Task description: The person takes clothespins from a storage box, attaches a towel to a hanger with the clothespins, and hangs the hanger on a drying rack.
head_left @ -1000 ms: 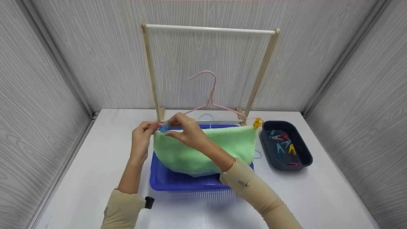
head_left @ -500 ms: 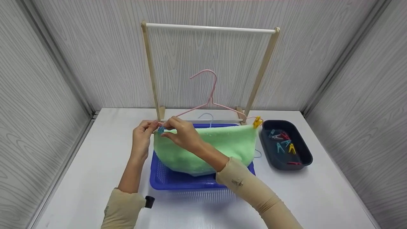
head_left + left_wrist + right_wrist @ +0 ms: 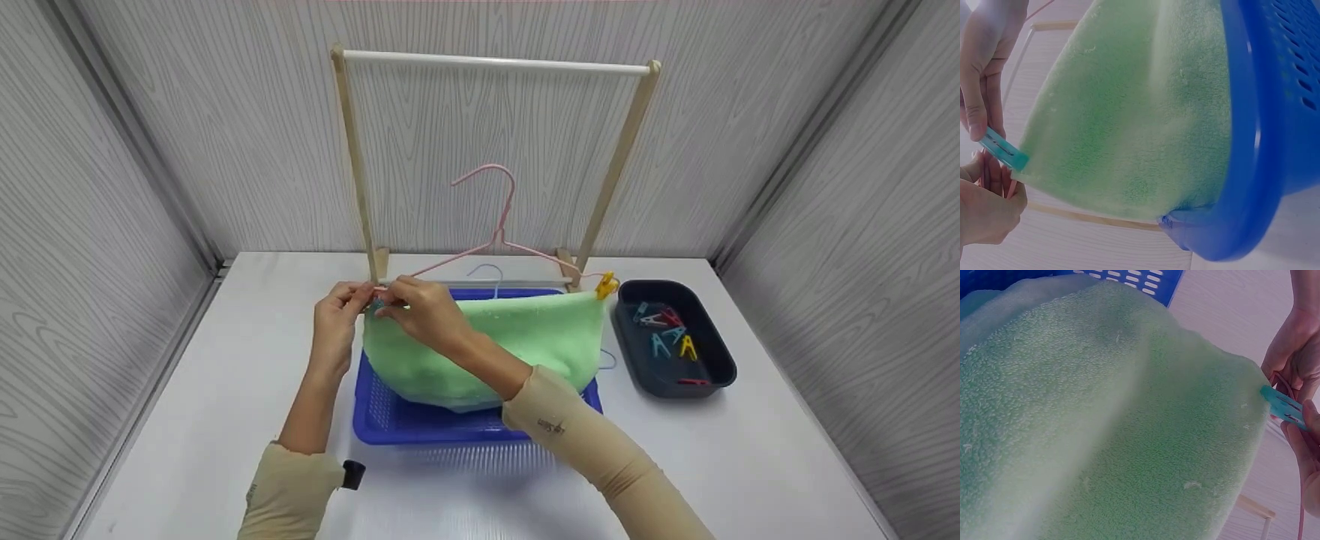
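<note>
A light green towel [image 3: 517, 330] hangs from the lower bar of a pink hanger [image 3: 501, 225], its lower part over a blue basket [image 3: 435, 433]. At the towel's right corner a yellow clothespin [image 3: 606, 286] clips it to the hanger. My right hand [image 3: 431, 315] pinches a teal clothespin [image 3: 1005, 150], whose tip sits on the towel's upper left corner in both wrist views. Just left of it, my left hand [image 3: 335, 326] holds the hanger's left end between thumb and fingers. In the head view my fingers mostly cover the teal clothespin.
A dark tray [image 3: 637, 375] with several loose clothespins stands right of the basket. Behind stands a wooden rack with a white top rod [image 3: 495, 63]. A pale blue hanger hook [image 3: 491, 274] rises behind the towel, and another hook [image 3: 608, 360] pokes out at right.
My right hand has moved slightly left with the teal clothespin, closer to my left hand and the hanger's end. The left hand stays nearly in place.
</note>
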### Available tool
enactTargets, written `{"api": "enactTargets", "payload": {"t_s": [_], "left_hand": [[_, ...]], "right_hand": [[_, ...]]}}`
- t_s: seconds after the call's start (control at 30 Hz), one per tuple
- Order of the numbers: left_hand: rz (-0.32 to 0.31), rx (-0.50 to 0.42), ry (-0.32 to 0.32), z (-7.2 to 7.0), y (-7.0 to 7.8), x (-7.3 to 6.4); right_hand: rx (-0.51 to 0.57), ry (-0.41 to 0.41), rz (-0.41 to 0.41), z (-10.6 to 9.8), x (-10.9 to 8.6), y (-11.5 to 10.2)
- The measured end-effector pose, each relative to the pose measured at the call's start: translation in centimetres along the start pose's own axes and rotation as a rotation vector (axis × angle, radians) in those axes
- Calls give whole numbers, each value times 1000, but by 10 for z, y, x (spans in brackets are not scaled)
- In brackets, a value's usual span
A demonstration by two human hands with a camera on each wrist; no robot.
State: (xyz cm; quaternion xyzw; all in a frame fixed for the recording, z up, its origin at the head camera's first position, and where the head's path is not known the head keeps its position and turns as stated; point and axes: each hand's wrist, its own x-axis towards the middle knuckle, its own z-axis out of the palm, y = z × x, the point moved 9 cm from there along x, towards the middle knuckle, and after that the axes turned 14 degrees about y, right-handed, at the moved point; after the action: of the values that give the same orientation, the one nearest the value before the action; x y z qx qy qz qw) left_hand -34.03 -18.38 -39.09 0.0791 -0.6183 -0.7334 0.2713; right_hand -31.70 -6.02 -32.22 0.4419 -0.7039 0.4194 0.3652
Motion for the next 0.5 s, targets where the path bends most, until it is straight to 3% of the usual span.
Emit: {"api": "enactTargets", "payload": {"t_s": [0.23,0.5], "left_hand": [[-20,9,14,-1,-4,0],[-24,-8,1,-1,-5,0]], "right_hand": [[-90,-15,-31,4,0,-2],[-204,-48,-123,5,-2,-8]]}}
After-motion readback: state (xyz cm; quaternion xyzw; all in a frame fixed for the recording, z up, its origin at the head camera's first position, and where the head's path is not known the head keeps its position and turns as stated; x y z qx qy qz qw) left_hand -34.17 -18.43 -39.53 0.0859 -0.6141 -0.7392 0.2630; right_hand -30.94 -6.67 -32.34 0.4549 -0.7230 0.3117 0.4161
